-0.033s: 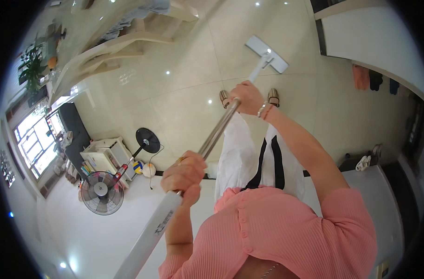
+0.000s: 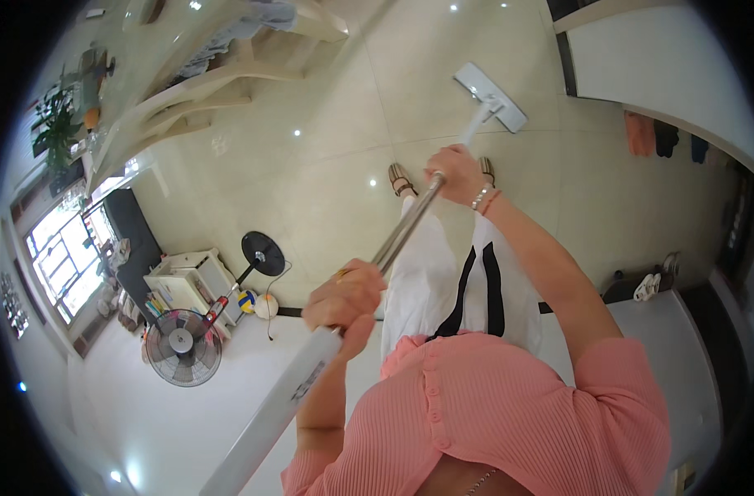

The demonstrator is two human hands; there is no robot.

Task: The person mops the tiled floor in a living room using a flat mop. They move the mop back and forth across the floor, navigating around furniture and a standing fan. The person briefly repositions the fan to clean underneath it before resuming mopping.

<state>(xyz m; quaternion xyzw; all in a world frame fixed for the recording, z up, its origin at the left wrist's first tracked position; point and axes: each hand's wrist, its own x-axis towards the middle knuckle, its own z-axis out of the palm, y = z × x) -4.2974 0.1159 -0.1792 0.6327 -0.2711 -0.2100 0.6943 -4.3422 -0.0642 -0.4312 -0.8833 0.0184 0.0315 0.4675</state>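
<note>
I hold a flat mop [image 2: 490, 97] by its long pole, which slants from the lower left up toward the far right. My left hand [image 2: 342, 302] is wrapped round the metal pole [image 2: 408, 225], just above the thick white handle sleeve [image 2: 273, 405]. Farther down the pole, my right hand [image 2: 454, 174] is closed round it, close above the white lower section. The white rectangular mop head rests on the glossy beige tile floor [image 2: 327, 190], a little ahead of my sandalled feet [image 2: 400, 179].
Wooden furniture with curved legs [image 2: 228, 74] stands at the far left. On the left are a standing fan [image 2: 183, 347], a white cabinet [image 2: 199, 273] and balls [image 2: 265, 304]. White shoes [image 2: 646, 288] sit at the right, and a white panel [image 2: 658, 58] at the far right.
The mop head has slid to the right across the tiles. Both hands have shifted right with the pole, keeping their grip.
</note>
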